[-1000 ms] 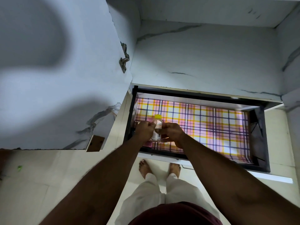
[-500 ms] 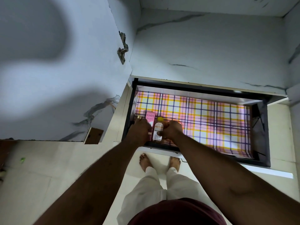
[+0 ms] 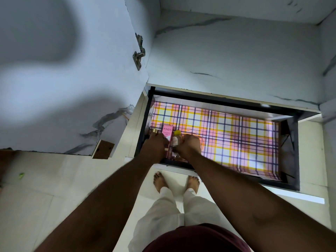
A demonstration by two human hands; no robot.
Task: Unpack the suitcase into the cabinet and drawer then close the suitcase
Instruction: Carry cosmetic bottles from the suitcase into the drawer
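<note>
Your right hand (image 3: 189, 147) curls around the yellow-capped bottle (image 3: 176, 140) at the open drawer's (image 3: 291, 155) front-left corner, touching the pink Pond's box (image 3: 167, 137). Your left hand (image 3: 154, 148) rests on a gold-capped item (image 3: 155, 131), its hold seemingly loose. The plaid liner (image 3: 236, 139) lies bare rightward.

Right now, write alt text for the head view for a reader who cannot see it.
Both hands reach into the near left corner of an open drawer lined with plaid paper: the left hand rests beside a pink Pond's box, and the right hand grips a small yellow-capped bottle. An open cabinet door hangs at left.
</note>
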